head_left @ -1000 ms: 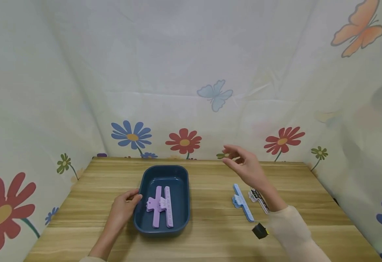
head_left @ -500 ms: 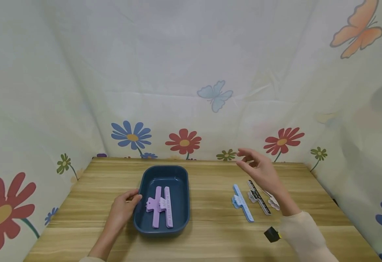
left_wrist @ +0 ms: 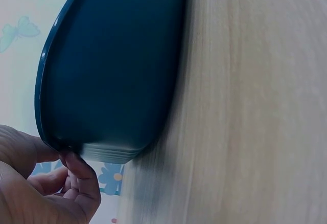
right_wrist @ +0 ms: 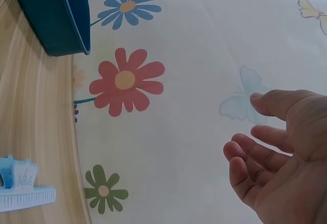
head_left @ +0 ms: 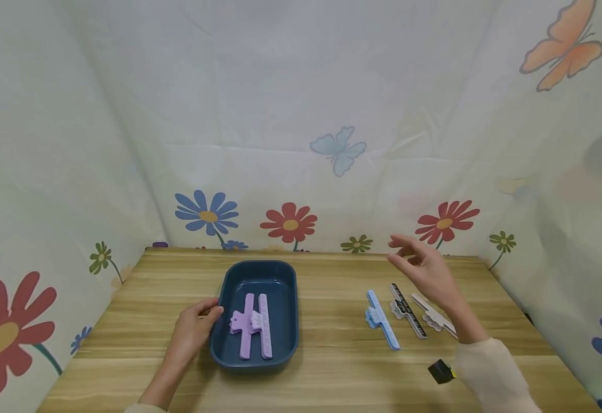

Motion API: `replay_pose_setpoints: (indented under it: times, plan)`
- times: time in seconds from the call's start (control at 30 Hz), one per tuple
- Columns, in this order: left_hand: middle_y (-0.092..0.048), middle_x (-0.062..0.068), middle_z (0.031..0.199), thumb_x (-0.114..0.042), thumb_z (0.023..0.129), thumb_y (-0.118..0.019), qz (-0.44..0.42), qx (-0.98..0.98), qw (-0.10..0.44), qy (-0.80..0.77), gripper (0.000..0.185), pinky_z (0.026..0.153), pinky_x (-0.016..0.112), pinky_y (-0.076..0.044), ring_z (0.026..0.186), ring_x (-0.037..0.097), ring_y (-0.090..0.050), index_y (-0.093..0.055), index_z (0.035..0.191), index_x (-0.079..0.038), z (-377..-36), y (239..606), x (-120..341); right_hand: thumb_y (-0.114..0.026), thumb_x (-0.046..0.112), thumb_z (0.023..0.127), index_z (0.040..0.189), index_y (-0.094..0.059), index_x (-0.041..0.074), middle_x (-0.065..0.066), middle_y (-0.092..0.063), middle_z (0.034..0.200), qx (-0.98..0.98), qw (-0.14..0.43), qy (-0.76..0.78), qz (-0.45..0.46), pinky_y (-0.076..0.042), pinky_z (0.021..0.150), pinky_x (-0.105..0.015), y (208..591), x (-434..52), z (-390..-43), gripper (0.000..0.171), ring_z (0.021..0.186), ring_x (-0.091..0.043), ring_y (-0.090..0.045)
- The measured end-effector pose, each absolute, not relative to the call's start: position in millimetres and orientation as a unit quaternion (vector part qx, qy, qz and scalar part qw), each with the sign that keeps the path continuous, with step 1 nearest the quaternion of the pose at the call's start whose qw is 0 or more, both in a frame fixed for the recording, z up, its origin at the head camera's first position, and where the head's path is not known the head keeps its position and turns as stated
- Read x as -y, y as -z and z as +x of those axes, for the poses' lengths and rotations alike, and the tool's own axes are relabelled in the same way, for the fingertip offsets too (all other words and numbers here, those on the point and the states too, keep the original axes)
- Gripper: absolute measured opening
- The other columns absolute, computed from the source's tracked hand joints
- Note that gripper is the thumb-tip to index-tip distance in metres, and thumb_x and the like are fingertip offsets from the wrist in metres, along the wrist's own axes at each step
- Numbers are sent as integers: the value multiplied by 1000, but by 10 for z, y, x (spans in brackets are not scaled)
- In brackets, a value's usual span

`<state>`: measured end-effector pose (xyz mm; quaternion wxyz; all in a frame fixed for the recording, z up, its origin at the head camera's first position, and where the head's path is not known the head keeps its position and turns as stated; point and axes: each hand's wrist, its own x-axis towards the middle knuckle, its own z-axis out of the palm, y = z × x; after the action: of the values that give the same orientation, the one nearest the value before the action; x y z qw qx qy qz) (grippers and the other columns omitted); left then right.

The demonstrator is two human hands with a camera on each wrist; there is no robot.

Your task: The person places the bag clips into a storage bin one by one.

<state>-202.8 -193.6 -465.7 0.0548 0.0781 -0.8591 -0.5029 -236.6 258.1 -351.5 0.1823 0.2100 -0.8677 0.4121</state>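
My left hand [head_left: 194,330] pinches the left rim of a dark blue tray [head_left: 292,344]; in the left wrist view the thumb and fingers [left_wrist: 84,183] grip that rim. Inside the tray lie two clips side by side, a purple clip [head_left: 246,338] and a paler lilac clip [head_left: 266,338]. Above the right side of the table hovers my right hand [head_left: 425,272], its fingers loosely bent with nothing between them. Below and around it on the table lie a light blue clip [head_left: 383,326], a black and white clip [head_left: 409,312] and a white clip [head_left: 437,315], partly behind the wrist.
The wooden table [head_left: 332,367] ends at a white curtain [head_left: 260,103] printed with flowers and butterflies, which also hangs at both sides. A small black block [head_left: 441,371] sits at the right sleeve's cuff.
My right hand has moved to the right, away from the tray, uncovering the black and white clip and the white clip. The left hand and tray stay still.
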Motion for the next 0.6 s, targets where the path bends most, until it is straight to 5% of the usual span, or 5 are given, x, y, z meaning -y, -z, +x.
replay_pose_setpoints:
  times: [0.6]
  plan:
    - [-68, 26, 121, -17, 104, -62, 82, 858, 52, 505, 40, 91, 45, -53, 107, 35, -64, -62, 135, 10, -2026, 4650, 1942, -69, 11, 100, 139, -61, -2, -16, -69, 123, 881, 156, -398, 204, -53, 77, -21, 3576, -2647, -2338, 42, 94, -22, -64]
